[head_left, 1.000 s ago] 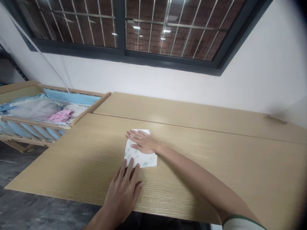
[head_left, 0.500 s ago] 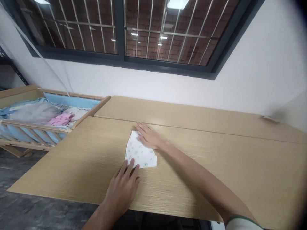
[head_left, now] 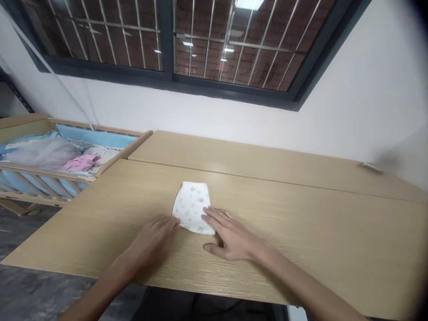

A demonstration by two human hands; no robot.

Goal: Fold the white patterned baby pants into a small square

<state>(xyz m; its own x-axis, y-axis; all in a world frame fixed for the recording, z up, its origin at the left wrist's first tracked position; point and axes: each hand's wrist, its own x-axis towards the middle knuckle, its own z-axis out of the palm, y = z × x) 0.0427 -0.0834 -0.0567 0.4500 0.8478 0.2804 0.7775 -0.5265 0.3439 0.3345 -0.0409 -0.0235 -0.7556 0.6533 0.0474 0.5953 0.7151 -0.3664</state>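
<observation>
A folded white cloth [head_left: 191, 205] with a small pastel print lies flat on the wooden tabletop [head_left: 301, 240]. It is narrow at the far end and curved along its left side. My left hand [head_left: 155, 238] rests at its near left corner, fingertips touching the edge; the fingers lie close together and the thumb is hidden. On the opposite side, my right hand [head_left: 230, 234] is open, with its fingertips on the cloth's right edge and its thumb spread out over the table.
To the left stands a wooden crib [head_left: 110, 165] with blue lining, holding pink clothing [head_left: 80, 162] and sheer netting [head_left: 43, 151]. A narrower board [head_left: 234, 154] runs along the wall behind the table. A small pale object [head_left: 371, 168] lies at the far right, below a barred window [head_left: 230, 49].
My right hand has come back from the cloth's far end to its near right edge. My left hand has shifted slightly left and turned sideways. The cloth's right side now looks straighter.
</observation>
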